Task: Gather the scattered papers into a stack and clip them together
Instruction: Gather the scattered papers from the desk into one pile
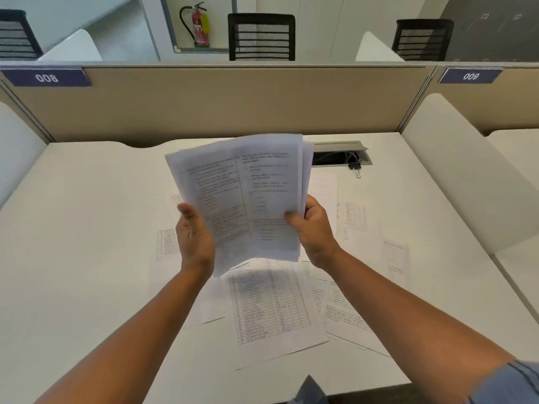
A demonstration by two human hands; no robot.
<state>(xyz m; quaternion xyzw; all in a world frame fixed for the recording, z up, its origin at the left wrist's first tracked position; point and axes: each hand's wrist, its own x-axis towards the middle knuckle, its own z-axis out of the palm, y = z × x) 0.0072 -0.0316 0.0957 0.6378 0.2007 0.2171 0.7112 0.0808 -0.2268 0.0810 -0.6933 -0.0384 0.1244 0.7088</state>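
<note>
I hold a loose bundle of printed papers [245,188] upright above the white desk [87,243]. My left hand [194,237] grips its lower left edge, and my right hand [313,231] grips the lower right edge with the thumb on the front sheet. The sheets in the bundle are fanned and uneven at the top right. Several more printed sheets lie scattered flat on the desk below, including a table-filled page [271,307] and a text page [347,313] to its right. A black binder clip [355,167] sits at the back right of the desk, apart from both hands.
A cable opening with a grey flap [339,154] lies just behind the clip. Beige partition panels [233,103] wall off the back; white dividers [455,176] stand on both sides. More loose sheets [395,258] lie near the desk's right side.
</note>
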